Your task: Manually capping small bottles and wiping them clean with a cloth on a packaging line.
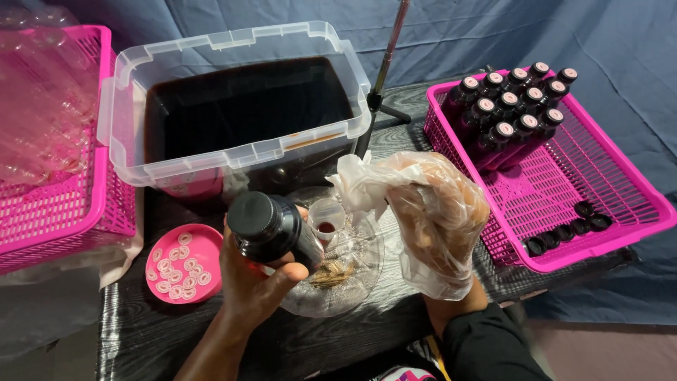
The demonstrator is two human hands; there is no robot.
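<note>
The left hand grips a dark capped bottle tilted over a clear plate, while the gloved right hand hovers beside it, fingers loosely curled and holding nothing.

Single head-worn view, angled steeply downward and forward from above, close over black wood-grain tabletop. Spans bright pink plastic lattice basket at left edge to matching pink basket at right.

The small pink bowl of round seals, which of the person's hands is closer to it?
Left. The left hand, holding a dark bottle, is just right of the pink bowl. The gloved right hand is farther right, across the clear plate.
</note>
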